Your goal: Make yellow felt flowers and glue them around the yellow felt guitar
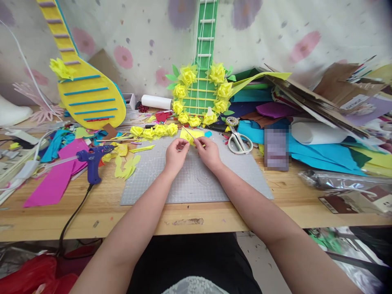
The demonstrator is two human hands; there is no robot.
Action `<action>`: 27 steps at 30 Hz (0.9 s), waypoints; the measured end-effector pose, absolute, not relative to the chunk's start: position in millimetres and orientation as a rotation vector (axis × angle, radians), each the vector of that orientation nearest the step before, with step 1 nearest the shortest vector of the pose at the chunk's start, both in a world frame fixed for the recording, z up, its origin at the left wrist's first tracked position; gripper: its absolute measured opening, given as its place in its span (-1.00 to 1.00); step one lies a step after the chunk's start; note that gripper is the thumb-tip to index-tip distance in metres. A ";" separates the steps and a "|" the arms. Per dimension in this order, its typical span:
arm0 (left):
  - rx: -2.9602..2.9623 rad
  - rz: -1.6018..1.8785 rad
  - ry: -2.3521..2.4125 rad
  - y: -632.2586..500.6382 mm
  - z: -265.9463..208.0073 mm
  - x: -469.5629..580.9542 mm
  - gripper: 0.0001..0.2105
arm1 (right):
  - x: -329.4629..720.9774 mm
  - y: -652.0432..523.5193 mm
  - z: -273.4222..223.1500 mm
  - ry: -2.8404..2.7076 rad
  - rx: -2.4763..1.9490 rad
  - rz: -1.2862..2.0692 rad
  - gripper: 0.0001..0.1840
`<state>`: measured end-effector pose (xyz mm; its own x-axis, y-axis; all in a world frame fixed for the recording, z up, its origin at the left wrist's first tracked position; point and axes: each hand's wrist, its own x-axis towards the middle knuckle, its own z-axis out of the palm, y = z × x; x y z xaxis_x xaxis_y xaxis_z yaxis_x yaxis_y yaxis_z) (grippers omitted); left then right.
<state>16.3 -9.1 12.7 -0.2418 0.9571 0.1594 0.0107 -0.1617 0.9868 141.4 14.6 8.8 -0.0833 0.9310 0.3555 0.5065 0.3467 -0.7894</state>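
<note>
My left hand (177, 156) and my right hand (208, 152) come close together over the grey cutting mat (196, 188), fingertips pinched. From my right fingertips a thin stick (188, 132) slants up and to the left. Yellow paper (196, 133) shows at and just behind the fingertips; the left fingers pinch its near edge, partly hidden. A row of yellow paper flowers (159, 130) lies beyond my left hand. Behind the hands stands a green guitar-shaped craft piece (200, 96) with white strings, ringed by more yellow flowers.
White-handled scissors (240, 143) lie at the mat's right edge. A blue glue gun (93, 163) stands on the left, its cord hanging over the table edge. Cut yellow petals (127, 166) sit near the mat. A yellow lute-shaped piece (92, 98) leans back left; coloured sheets (318, 153) pile up right.
</note>
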 end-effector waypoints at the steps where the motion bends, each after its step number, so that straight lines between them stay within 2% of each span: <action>1: 1.269 1.527 1.341 -9.7 11.6 15.2 -0.94 | 141.0 14.7 8.9 -1.735 -1.288 0.592 -0.64; 7: 1.455 1.586 1.427 -14.2 16.1 10.3 -0.85 | 137.7 14.1 7.4 -1.768 -1.271 0.592 -0.64; 14: 1.436 1.584 1.438 -14.5 19.3 11.9 -0.88 | 135.1 11.1 8.5 -1.802 -1.211 0.551 -0.66; 22: 1.422 1.581 1.444 -15.3 21.6 9.9 -0.81 | 135.1 11.0 8.1 -1.800 -1.203 0.554 -0.67; 27: 1.425 1.594 1.460 -15.0 21.5 10.4 -0.86 | 134.4 9.4 9.3 -1.822 -1.182 0.542 -0.68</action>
